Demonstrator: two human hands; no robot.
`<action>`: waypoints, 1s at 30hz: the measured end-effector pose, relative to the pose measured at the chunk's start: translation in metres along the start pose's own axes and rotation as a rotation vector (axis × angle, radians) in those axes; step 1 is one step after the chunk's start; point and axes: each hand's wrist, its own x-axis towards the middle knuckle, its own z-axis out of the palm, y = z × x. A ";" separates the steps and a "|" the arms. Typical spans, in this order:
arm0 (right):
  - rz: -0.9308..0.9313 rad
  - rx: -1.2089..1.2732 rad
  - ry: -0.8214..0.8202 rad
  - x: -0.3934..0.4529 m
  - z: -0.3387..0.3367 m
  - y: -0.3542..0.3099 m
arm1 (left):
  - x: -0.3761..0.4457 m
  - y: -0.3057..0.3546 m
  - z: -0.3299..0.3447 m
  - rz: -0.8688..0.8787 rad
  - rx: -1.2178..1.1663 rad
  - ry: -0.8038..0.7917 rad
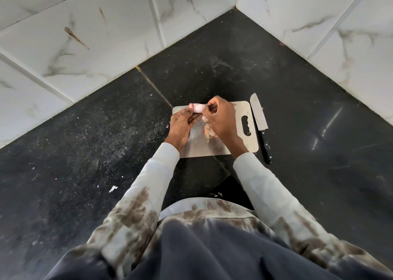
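Both hands are up over a metal cutting board (pixel 200 146) on a dark stone counter (pixel 308 113), tucked into a corner of white marble-look wall tiles (pixel 85 35).

The thing being worked on is a small pink onion (pixel 197 107). It's held just above the board's far edge, around 11 o'clock from the board's middle. The left hand (pixel 180 123) grips it, with the fingers curled underneath and the thumb on top at its left end. The right hand (pixel 219 118) comes in from 3 o'clock, its fingertips bunched and pinching at the onion's right end. Whether it has loose skin or the onion itself, I can't tell.

A little heap of peelings (pixel 209 131) sits on the board near the middle, partly hidden under the right hand.

1 knife (pixel 259 118) with a black handle lies flat on the counter just beside the board at 3 o'clock. The blade points to 12 and nobody's touching it.

A few white scraps (pixel 113 188) are scattered on the counter out at 7 o'clock, well apart from the board.

Both arms are in pale sleeves (pixel 265 179) with brown stains.
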 end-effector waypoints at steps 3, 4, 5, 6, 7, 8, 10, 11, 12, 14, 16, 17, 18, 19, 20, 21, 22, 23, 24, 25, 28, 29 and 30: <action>0.059 0.137 0.000 0.002 0.001 0.002 | 0.001 0.001 0.001 -0.025 -0.067 0.014; 0.080 0.181 -0.013 0.002 0.000 0.004 | 0.001 0.001 0.001 -0.028 -0.082 0.016; 0.091 0.207 -0.026 0.002 -0.001 0.006 | 0.001 0.002 0.001 -0.031 -0.091 0.017; 0.087 0.222 -0.032 0.002 -0.001 0.008 | 0.000 0.002 0.001 -0.032 -0.094 0.017; 0.078 0.226 -0.034 0.002 -0.001 0.010 | 0.000 0.002 0.001 -0.032 -0.096 0.017; 0.063 0.224 -0.034 0.001 -0.002 0.011 | -0.001 0.002 0.001 -0.032 -0.097 0.019; 0.025 0.201 -0.035 -0.002 -0.002 0.012 | -0.001 0.002 0.000 -0.023 -0.096 0.017; 0.000 0.185 -0.031 -0.003 -0.002 0.011 | 0.000 0.002 0.000 -0.016 -0.090 0.018; -0.020 0.170 -0.023 -0.004 -0.001 0.011 | 0.001 0.001 -0.001 -0.010 -0.081 0.023; -0.047 0.125 -0.007 -0.004 -0.001 0.010 | 0.003 0.000 -0.004 0.002 -0.051 0.030; -0.069 0.053 0.001 -0.003 0.000 0.009 | 0.003 0.000 -0.006 0.013 -0.020 0.028; -0.076 0.023 -0.002 -0.001 0.000 0.008 | 0.003 0.001 -0.007 0.018 -0.011 0.023; -0.078 0.000 -0.008 0.000 0.001 0.007 | 0.003 0.001 -0.007 0.024 -0.005 0.018; -0.078 -0.014 -0.013 0.000 0.001 0.006 | 0.003 0.001 -0.008 0.029 -0.001 0.016; -0.075 -0.014 -0.018 0.000 0.001 0.005 | 0.002 0.002 -0.009 0.032 0.002 0.013; -0.071 -0.005 -0.019 0.000 0.001 0.004 | 0.002 0.003 -0.010 0.033 0.005 0.009; -0.064 0.011 -0.018 0.000 0.001 0.003 | 0.001 0.004 -0.010 0.031 0.008 0.005; -0.054 0.029 -0.014 -0.001 0.001 0.002 | 0.001 0.005 -0.011 0.026 0.011 0.003; -0.041 0.046 -0.008 -0.002 0.001 0.001 | 0.000 0.006 -0.011 0.023 0.013 0.000; -0.033 0.061 0.000 -0.003 0.001 0.000 | 0.000 0.008 -0.011 0.024 0.015 -0.007; -0.024 0.085 0.021 -0.004 0.002 -0.001 | -0.001 0.008 -0.010 0.028 0.029 -0.019; -0.010 0.087 0.032 -0.003 0.002 -0.001 | -0.001 0.008 -0.010 0.028 0.031 -0.021; 0.006 0.090 0.039 -0.003 0.003 -0.001 | -0.001 0.007 -0.009 0.028 0.028 -0.024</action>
